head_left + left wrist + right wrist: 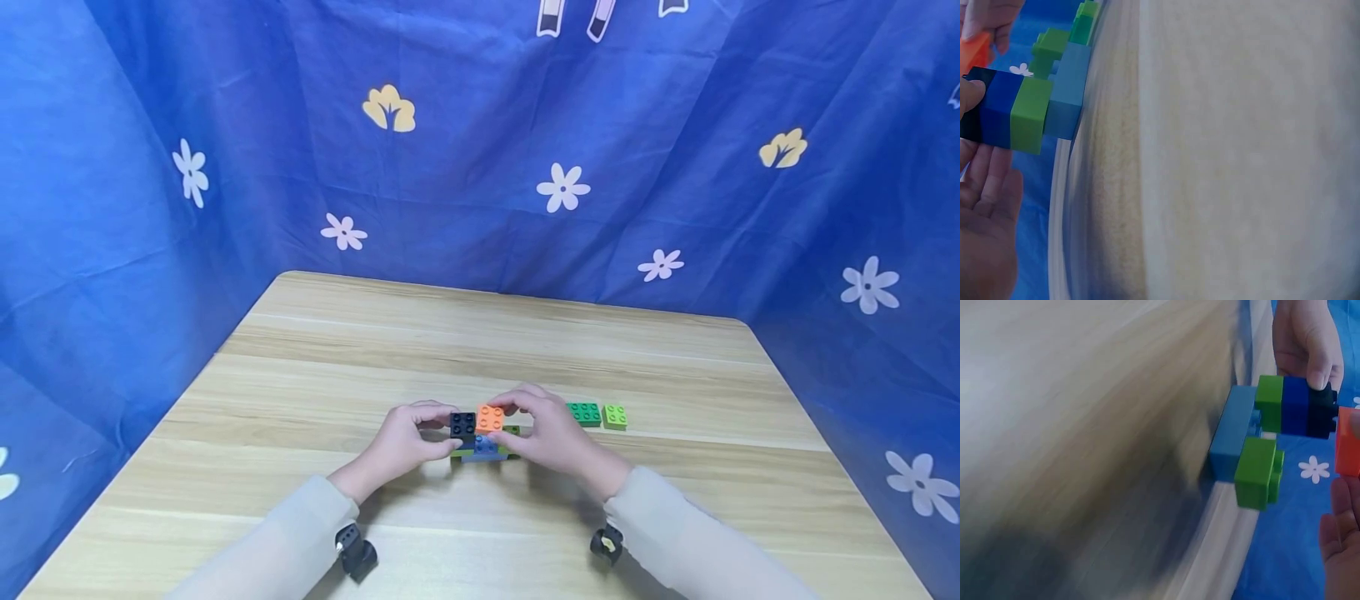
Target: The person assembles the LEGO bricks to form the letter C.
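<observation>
In the head view my left hand pinches the black brick between thumb and fingers. That brick tops a stack: below it come a dark blue brick and a lime green brick, set on one end of a long light blue brick lying on the table. A green brick sits on the long brick's other end. My right hand holds an orange brick raised beside the black one, above the middle of the long brick.
On the wooden table, right of the build, lie a dark green brick and a small lime brick. A blue patterned cloth hangs behind the table and along its sides.
</observation>
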